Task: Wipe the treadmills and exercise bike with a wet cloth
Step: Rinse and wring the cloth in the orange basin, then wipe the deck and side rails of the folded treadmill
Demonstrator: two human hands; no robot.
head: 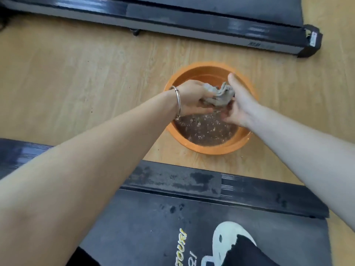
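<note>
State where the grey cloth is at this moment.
In the head view the grey cloth sits centre-right, bunched between the left hand and right hand, above the dirty water in the orange basin.

Gym; treadmills point(192, 24) on wood-look floor point(76, 73)

A basin point(209, 148) sat on the floor point(76, 83) at the centre of the frame, between one treadmill point(192, 25) running across the top and another treadmill point(172, 181) across the bottom. Water point(205, 131) lay in the basin, and above it my left hand point(194, 98) and my right hand point(238, 104) met over a cloth point(278, 96) bunched between them. My shoe point(228, 237) stood on the lower treadmill's belt point(134, 227) at the lower right.
</note>
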